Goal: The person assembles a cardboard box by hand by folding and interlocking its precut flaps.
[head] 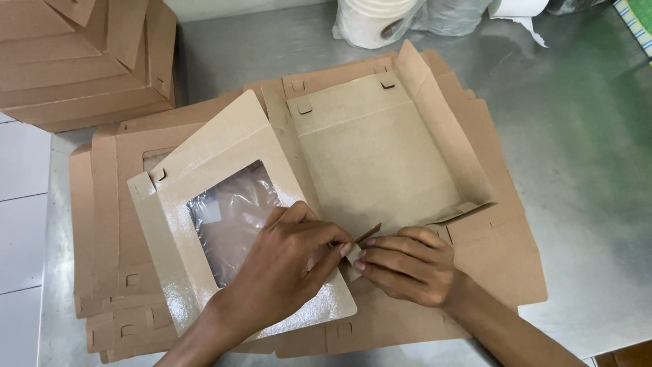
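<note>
Head view looked down on a flat brown cardboard box blank with a clear plastic window in its lid panel (272,204), lying unfolded on top of a spread stack of flat brown cardboard blanks (502,251); the stack rested on a brushed grey steel table (577,136). The left hand (285,261) came in from about 7 o'clock and lay across the window panel, its thumb and forefinger closed in a pinch on a small brown cardboard corner tab (363,238) at the near edge of the box base; the right hand (407,265) came in from about 5 o'clock, its fingers curled and its fingertips (360,261) pressed against the same tab from the other side, so both hands met just below the middle of the frame. The base panel reached away toward 12 o'clock, with one side wall raised at about 2 o'clock; whether the tab was already seated in a slot could not be told, as the fingers covered it. At 10 o'clock stood a pile of folded brown cardboard boxes (81,61), well apart from the hands; at 12 o'clock a white roll of paper (373,24) stood at the far table edge, with crumpled clear plastic (451,17) just beside it toward 1 o'clock.
</note>
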